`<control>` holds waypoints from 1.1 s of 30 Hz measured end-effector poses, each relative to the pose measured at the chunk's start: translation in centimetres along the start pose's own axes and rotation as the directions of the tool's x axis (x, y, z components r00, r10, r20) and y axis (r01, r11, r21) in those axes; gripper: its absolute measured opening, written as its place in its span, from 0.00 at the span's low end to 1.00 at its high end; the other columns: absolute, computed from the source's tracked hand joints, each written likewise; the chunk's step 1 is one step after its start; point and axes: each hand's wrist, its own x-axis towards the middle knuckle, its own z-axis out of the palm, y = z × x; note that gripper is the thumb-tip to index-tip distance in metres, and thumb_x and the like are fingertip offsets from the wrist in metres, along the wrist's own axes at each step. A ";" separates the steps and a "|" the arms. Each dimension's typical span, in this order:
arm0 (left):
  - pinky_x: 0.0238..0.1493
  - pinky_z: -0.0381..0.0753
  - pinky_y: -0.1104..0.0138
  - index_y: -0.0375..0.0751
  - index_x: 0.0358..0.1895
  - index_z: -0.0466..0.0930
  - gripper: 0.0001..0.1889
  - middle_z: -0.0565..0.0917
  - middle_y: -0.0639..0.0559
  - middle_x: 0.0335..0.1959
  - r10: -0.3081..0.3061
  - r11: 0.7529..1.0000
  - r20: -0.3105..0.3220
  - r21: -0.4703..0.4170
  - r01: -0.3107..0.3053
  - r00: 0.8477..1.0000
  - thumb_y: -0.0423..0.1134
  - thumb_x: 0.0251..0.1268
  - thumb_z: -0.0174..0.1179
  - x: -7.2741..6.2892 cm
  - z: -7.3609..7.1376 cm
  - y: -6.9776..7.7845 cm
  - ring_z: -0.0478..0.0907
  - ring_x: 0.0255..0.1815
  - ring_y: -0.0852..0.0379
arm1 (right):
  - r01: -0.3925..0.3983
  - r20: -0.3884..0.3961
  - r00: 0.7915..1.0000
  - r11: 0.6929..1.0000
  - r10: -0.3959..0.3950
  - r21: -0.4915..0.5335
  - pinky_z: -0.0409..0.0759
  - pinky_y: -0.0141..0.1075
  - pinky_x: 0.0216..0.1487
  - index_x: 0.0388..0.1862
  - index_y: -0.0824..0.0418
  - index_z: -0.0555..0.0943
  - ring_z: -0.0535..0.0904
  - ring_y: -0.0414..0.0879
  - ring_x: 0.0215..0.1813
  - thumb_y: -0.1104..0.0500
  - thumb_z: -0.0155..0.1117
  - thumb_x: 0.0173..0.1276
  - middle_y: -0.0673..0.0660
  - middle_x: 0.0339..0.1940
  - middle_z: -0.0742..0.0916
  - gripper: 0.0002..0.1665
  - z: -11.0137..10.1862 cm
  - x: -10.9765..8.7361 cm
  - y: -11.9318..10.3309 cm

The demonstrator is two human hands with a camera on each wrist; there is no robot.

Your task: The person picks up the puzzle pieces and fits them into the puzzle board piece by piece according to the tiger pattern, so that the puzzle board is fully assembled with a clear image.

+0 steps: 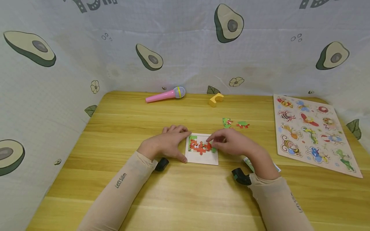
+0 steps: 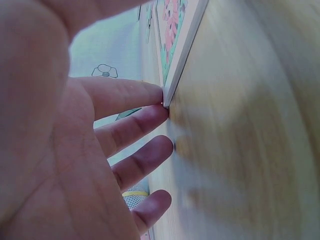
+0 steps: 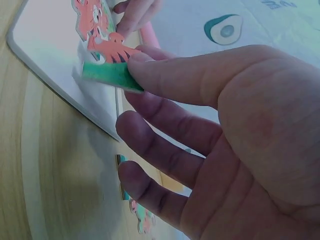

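A white square puzzle tray (image 1: 206,159) lies on the table, with joined pieces (image 1: 196,146) showing an orange tiger's face on green. My left hand (image 1: 166,142) spans the tray's left side, thumb at its near corner and index finger at the far one. In the left wrist view the fingers (image 2: 132,95) are fairly straight, the index fingertip touching the tray's corner. Between thumb and index finger, my right hand (image 1: 232,141) pinches an orange and green puzzle piece (image 3: 107,72) over the tray's right part, beside the tiger. Its other fingers are loosely bent.
Two loose pieces, one green and red (image 1: 226,123) and one green with red edges (image 1: 243,124), lie beyond my right hand. A card (image 1: 249,163) is partly hidden under the right wrist. Farther back are a pink toy microphone (image 1: 162,96) and a yellow arch block (image 1: 216,99). An insect peg board (image 1: 315,134) lies right.
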 end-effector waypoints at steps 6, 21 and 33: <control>0.70 0.49 0.51 0.48 0.80 0.58 0.53 0.58 0.54 0.76 0.004 1.000 0.002 -0.008 -0.004 1.000 0.61 0.52 0.75 0.0 0.0 -0.1 0.53 0.73 0.51 | -0.031 -0.012 0.999 0.999 0.031 0.026 0.77 0.41 0.40 0.47 0.57 0.88 0.77 0.47 0.38 0.63 0.65 0.71 0.49 0.35 0.85 0.09 -0.3 -0.3 0.0; 0.70 0.48 0.52 0.48 0.80 0.58 0.54 0.58 0.55 0.76 0.010 1.000 -0.002 -0.012 -0.010 1.000 0.60 0.51 0.76 0.0 0.1 -0.2 0.52 0.73 0.51 | -0.119 -0.060 0.991 0.993 0.118 -0.015 0.76 0.42 0.41 0.46 0.62 0.87 0.77 0.46 0.38 0.63 0.68 0.70 0.50 0.36 0.85 0.08 -2.6 -2.2 2.0; 0.70 0.48 0.53 0.48 0.80 0.58 0.54 0.58 0.56 0.75 0.009 1.000 -0.003 -0.012 -0.009 1.000 0.60 0.50 0.76 0.0 0.1 -0.2 0.52 0.73 0.52 | -0.161 -0.039 0.986 0.986 0.160 -0.030 0.77 0.41 0.43 0.46 0.61 0.87 0.77 0.46 0.39 0.60 0.69 0.69 0.51 0.40 0.87 0.09 -2.7 -2.2 2.5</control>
